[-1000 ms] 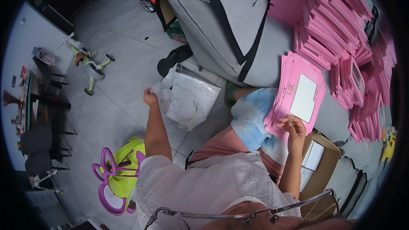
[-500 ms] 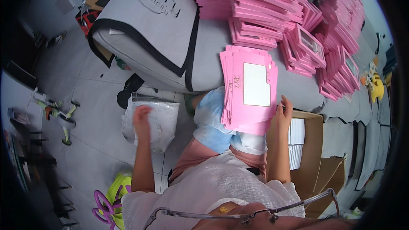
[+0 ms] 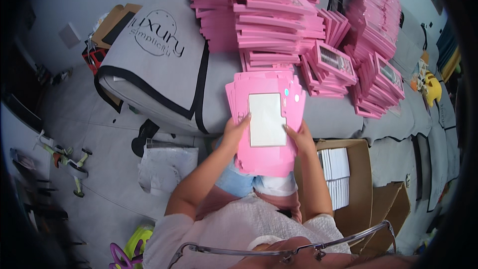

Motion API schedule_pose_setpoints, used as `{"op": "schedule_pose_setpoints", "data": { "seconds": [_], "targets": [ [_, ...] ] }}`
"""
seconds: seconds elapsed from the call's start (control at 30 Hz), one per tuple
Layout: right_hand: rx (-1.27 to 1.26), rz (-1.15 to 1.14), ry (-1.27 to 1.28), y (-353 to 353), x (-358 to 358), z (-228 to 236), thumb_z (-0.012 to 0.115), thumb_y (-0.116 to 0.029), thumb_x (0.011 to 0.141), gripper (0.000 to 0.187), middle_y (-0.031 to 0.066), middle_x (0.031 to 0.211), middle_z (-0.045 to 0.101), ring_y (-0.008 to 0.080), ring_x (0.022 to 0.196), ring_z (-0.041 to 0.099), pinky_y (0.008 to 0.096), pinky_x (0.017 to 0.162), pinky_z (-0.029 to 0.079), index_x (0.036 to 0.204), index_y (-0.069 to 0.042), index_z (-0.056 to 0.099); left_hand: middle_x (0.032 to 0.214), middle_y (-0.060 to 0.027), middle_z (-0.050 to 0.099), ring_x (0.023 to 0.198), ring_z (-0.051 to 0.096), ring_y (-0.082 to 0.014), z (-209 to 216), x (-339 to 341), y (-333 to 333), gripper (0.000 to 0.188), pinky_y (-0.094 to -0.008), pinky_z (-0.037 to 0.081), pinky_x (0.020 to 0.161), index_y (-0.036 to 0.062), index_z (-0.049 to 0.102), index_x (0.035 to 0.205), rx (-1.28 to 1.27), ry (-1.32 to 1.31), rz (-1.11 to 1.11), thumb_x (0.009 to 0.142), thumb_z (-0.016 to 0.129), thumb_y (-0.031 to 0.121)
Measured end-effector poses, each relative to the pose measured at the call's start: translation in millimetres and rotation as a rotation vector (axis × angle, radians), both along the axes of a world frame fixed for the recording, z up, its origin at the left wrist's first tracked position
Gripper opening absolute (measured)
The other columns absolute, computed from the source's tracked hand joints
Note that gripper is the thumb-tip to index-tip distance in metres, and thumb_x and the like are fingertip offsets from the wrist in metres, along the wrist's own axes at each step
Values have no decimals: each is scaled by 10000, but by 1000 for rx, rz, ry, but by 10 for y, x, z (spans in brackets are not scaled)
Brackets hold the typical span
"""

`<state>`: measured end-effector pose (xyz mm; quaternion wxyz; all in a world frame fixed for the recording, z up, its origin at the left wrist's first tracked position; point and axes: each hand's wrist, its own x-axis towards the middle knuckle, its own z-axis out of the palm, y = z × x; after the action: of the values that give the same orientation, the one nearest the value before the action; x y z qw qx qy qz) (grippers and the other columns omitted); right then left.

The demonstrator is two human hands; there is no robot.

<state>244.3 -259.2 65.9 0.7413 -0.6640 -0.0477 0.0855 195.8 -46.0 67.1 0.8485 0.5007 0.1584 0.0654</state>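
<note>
A stack of flat pink cardboard boxes (image 3: 266, 162) rests on my lap, its upper end leaning toward the sofa edge. The top one shows a pale window panel (image 3: 267, 119) with a notched corner. My left hand (image 3: 236, 133) grips the stack's left edge, thumb on the top face beside the panel. My right hand (image 3: 300, 139) holds the right edge the same way, thumb near the panel's lower right. The fingers beneath are mostly hidden. Edges of the lower sheets fan out slightly at both sides.
Tall piles of assembled pink boxes (image 3: 269, 25) stand on the grey sofa (image 3: 219, 104), with more piles (image 3: 373, 20) to the right. An open carton (image 3: 361, 184) holding white pads (image 3: 334, 164) sits at my right. A white plastic bag (image 3: 167, 167) lies on the floor at left.
Both hands have come in from beside the stack and taken hold of its two edges. The top sheet looks different, and the view has shifted.
</note>
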Motion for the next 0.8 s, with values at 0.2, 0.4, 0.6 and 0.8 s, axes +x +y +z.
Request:
{"op": "schedule_pose_setpoints", "data": {
  "seconds": [0.2,0.4,0.6,0.8],
  "targets": [
    [73,117,-265,151,55,855,669,-29,818,517,46,1088,557,118,960,536,276,837,451,1267,-28,413,1011,-58,624,916,583,-125,880,-42,362,415,-280,467,812,-2,540,1100,358,-613,126,848,712,279],
    [-77,221,-443,512,592,1218,694,-55,817,601,67,1168,537,137,993,531,293,893,434,1327,-40,374,1055,-67,582,980,549,-145,1104,398,824,559,-295,435,870,4,482,1160,480,-544,109,823,723,379],
    [199,150,-379,841,737,904,747,-68,778,786,97,1186,518,160,971,546,297,834,476,1414,-85,286,1353,-115,371,1257,387,-203,848,609,914,862,-345,310,1062,42,183,1405,419,-500,73,791,759,222],
    [146,124,-449,885,822,701,774,-95,756,782,76,1126,544,152,914,561,282,801,482,1392,-66,320,1286,-92,455,1198,448,-179,731,758,836,854,-320,356,1015,25,321,1359,558,-407,82,712,824,269]
  ]
}}
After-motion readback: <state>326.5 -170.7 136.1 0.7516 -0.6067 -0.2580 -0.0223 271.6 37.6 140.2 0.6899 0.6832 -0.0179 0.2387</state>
